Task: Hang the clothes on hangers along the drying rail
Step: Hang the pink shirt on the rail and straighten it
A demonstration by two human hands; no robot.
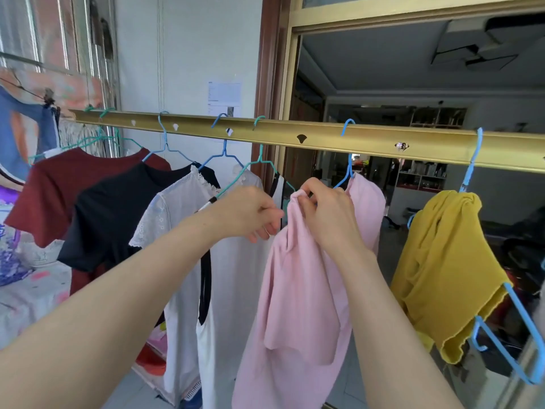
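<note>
A gold drying rail [318, 136] runs across the view at head height. A pink top [298, 290] hangs from a blue hanger [349, 149] hooked on the rail. My right hand [324, 214] pinches the pink fabric at its neckline. My left hand [250, 212] grips the same fabric's left edge with curled fingers. To the left hang a white lace top [177, 231], a black shirt [118, 214] and a dark red shirt [59, 187]. On the right a yellow garment [442, 267] is draped crookedly over a blue hanger [474, 160].
A second blue hanger [519, 335] dangles below the yellow garment at the right edge. Behind the rail stands a gold-framed sliding door [383, 16] opening to a dim room. A patterned cloth covers a surface [26, 290] at lower left.
</note>
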